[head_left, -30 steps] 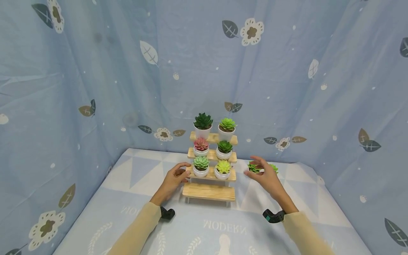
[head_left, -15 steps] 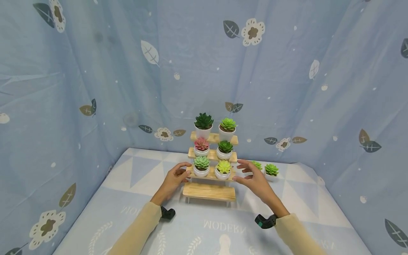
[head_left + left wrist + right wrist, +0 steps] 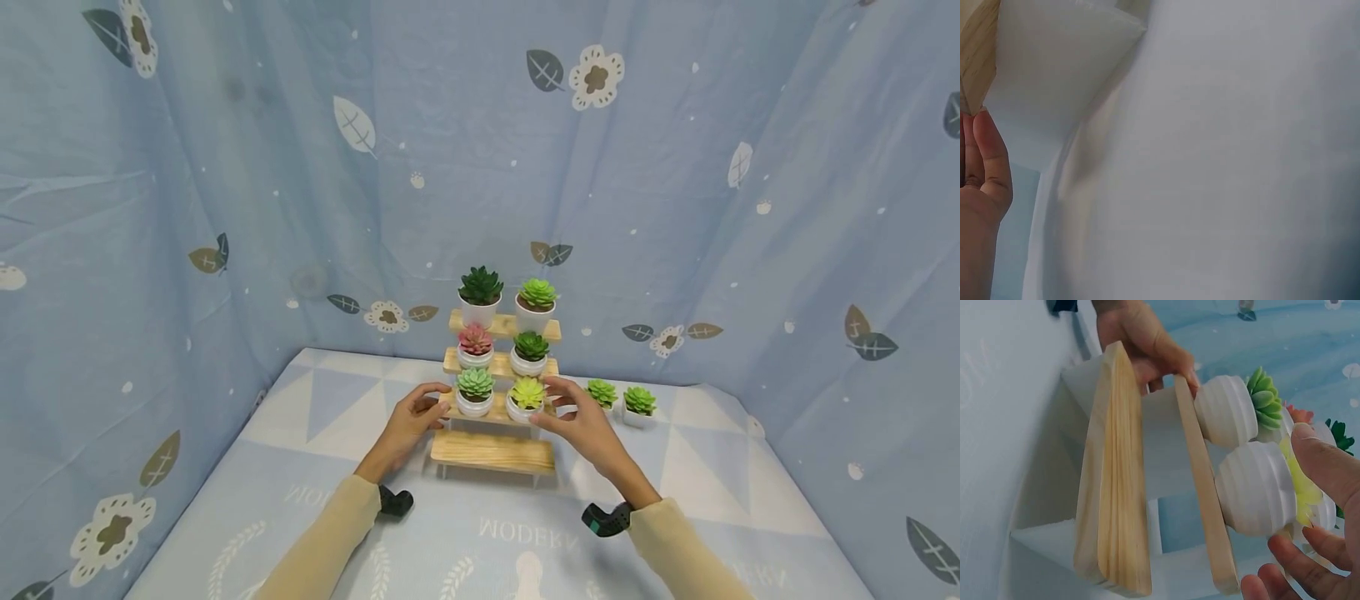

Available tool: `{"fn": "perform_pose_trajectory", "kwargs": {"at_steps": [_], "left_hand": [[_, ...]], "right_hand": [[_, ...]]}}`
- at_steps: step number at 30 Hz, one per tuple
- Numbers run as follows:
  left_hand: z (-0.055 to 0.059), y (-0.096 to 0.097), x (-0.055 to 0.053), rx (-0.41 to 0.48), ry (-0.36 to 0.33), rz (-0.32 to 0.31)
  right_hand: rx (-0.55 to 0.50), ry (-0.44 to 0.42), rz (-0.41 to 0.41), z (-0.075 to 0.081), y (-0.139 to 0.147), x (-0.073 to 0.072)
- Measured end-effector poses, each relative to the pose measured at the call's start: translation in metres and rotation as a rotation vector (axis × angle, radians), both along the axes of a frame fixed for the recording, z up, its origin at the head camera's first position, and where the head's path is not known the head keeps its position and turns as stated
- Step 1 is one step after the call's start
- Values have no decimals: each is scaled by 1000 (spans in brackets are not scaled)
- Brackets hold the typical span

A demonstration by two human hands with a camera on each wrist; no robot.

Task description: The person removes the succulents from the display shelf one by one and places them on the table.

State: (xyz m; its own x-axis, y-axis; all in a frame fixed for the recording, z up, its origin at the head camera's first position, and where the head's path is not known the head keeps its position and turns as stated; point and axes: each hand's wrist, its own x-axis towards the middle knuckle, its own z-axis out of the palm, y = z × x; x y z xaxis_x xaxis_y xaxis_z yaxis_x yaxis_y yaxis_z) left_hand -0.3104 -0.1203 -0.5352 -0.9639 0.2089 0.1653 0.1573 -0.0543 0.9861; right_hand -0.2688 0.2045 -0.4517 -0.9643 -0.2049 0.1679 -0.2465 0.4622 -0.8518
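A four-tier wooden plant stand [image 3: 491, 451] with white supports stands in the middle of the table. My left hand [image 3: 408, 421] grips the left end of its third shelf, thumb above and fingers beneath, clear in the right wrist view. My right hand [image 3: 581, 421] is curved about the right side of a yellow-green succulent [image 3: 527, 393] in a ribbed white pot [image 3: 1257, 490]. Its thumb and fingertips are right at the pot's rim and sides, spread rather than closed. Beside that pot sits a pale green succulent [image 3: 475, 383]. The bottom shelf carries nothing.
Higher shelves hold a pink succulent [image 3: 475, 340], a dark green one [image 3: 530, 347], a taller dark one [image 3: 480, 287] and a bright green one [image 3: 537, 295]. Two small green succulents [image 3: 639, 402] stand on the table at right. Patterned blue curtain [image 3: 480, 167] encloses the table.
My right hand has moved left from the small succulents on the table, past the shelf's end, to the yellow-green succulent's pot. My left hand has stayed on the shelf.
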Motion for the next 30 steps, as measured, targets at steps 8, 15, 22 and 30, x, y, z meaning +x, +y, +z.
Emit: {"fn": "perform_pose_trajectory", "kwargs": {"at_steps": [8, 15, 22, 30], "left_hand": [[0, 1, -1, 4, 11, -14], [-2, -2, -3, 11, 9, -22], [-1, -1, -3, 18, 9, -19], [-1, 0, -2, 16, 2, -9]], "right_hand": [[-14, -37, -43, -1, -10, -4], [3, -55, -70, -3, -18, -8], [14, -50, -99, -2, -22, -9], [55, -49, -110, -1, -24, -8]]}}
